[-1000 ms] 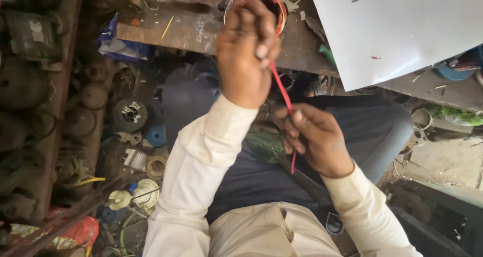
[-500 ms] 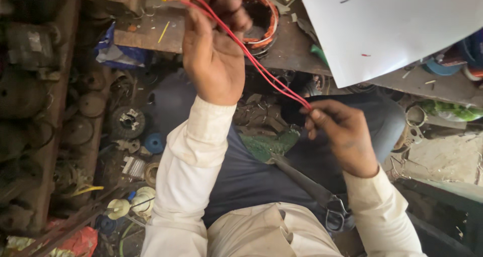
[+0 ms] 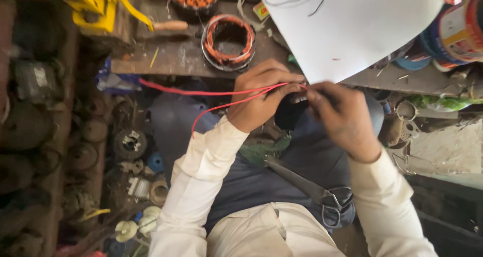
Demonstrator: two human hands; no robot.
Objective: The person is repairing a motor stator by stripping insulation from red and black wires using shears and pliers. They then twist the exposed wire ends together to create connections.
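Hands meet just below bench edge point(image 3: 201, 68), left hand point(image 3: 261, 98) and right hand point(image 3: 342, 118) both pinching red wire point(image 3: 221, 92), wire trailing left under bench, scissors point(image 3: 312, 189) on lap, stator point(image 3: 229, 38) on bench above.

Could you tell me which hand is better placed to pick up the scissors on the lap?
Probably the right hand: the scissors lie below its forearm, handles toward that side. The left hand grips the red wires that trail off to its side, so it seems busier.
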